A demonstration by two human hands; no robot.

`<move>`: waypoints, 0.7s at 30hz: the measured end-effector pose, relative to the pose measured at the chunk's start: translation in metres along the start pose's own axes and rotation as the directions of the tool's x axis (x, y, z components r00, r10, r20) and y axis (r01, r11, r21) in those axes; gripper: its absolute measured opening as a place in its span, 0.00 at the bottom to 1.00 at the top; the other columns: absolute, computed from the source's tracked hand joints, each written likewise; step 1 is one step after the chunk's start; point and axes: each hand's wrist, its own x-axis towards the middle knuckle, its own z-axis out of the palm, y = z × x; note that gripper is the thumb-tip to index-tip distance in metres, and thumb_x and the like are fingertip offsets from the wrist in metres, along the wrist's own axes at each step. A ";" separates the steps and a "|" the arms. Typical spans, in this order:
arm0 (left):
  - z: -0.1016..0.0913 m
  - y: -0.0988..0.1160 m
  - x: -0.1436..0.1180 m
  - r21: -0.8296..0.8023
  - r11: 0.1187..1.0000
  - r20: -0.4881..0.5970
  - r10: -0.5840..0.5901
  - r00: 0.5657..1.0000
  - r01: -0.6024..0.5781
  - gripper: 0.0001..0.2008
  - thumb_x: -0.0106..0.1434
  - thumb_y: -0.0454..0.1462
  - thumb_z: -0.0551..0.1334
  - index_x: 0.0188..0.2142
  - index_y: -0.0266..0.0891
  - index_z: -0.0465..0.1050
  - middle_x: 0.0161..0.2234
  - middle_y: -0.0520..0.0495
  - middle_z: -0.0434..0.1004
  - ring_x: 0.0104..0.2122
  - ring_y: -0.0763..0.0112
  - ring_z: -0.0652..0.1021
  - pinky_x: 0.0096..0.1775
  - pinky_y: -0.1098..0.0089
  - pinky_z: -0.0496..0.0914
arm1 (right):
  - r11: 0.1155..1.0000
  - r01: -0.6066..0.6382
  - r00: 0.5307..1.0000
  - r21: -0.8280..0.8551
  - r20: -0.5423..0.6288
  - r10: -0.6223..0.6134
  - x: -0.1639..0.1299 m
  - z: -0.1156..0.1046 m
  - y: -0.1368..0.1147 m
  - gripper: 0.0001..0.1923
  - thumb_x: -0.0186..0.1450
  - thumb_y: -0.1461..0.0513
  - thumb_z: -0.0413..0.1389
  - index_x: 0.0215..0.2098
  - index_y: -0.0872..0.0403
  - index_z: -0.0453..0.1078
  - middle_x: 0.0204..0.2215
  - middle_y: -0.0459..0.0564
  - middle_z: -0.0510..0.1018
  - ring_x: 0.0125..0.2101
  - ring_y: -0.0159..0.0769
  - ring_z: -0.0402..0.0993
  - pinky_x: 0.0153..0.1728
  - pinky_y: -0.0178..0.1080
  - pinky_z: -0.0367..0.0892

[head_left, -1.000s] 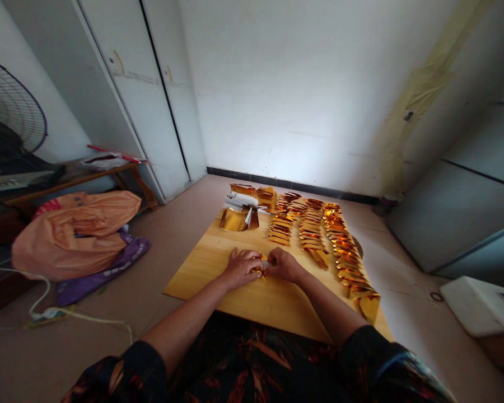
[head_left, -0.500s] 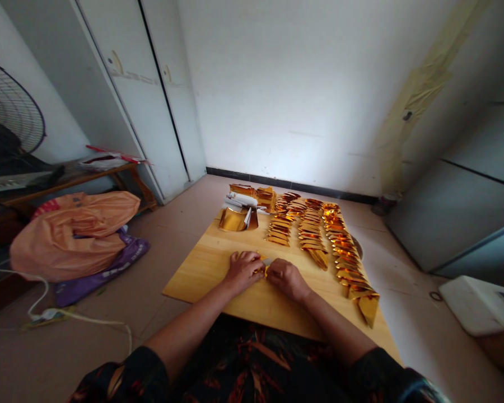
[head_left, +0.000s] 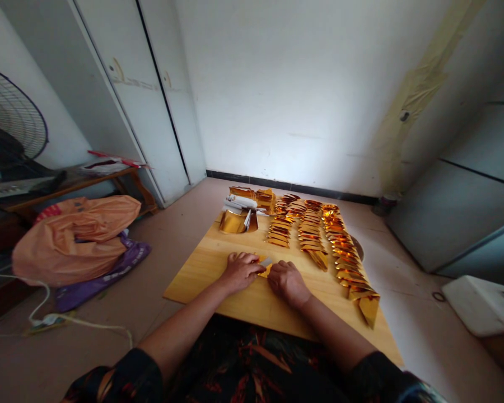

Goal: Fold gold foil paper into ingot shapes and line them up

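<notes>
along the open front of the board [head_left: 199, 277], left hand [head_left: 241, 272] holds gold paper [head_left: 266, 270], right hand [head_left: 289, 282] curled narrow at its edge

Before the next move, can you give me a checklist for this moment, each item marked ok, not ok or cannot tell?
1. Left hand on the gold foil piece: ok, it touches the piece's left side.
2. Right hand gripping the piece: cannot tell; it is at the right side, but its grip is hidden.
3. Piece's whole outline visible: not ok, the hands cover part of it.
4. Hands apart from the rows of folded gold pieces: ok, the rows lie farther off and to the right.
5. Curled gold sheets on the wooden board: ok, beyond the left hand.
</notes>
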 end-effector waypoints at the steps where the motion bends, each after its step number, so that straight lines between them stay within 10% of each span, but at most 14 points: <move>1: 0.000 0.000 0.000 0.008 1.000 -0.009 0.008 1.000 -0.007 0.13 0.61 0.38 0.60 0.44 0.58 0.74 0.49 0.53 0.73 0.48 0.62 0.68 0.50 0.55 0.53 | 1.000 0.009 1.000 0.003 0.012 -0.009 0.001 -0.003 0.002 0.11 0.67 0.63 0.51 0.30 0.54 0.73 0.30 0.48 0.75 0.35 0.35 0.65 0.33 0.37 0.52; 21: 0.005 -0.004 0.002 0.128 0.978 -0.126 0.178 0.976 -0.162 0.09 0.66 0.42 0.56 0.42 0.45 0.71 0.39 0.49 0.77 0.41 0.65 0.72 0.48 0.59 0.55 | 0.995 0.056 0.998 -0.083 0.015 -0.055 0.011 -0.002 -0.005 0.08 0.68 0.63 0.51 0.36 0.54 0.72 0.34 0.51 0.75 0.35 0.37 0.66 0.33 0.38 0.54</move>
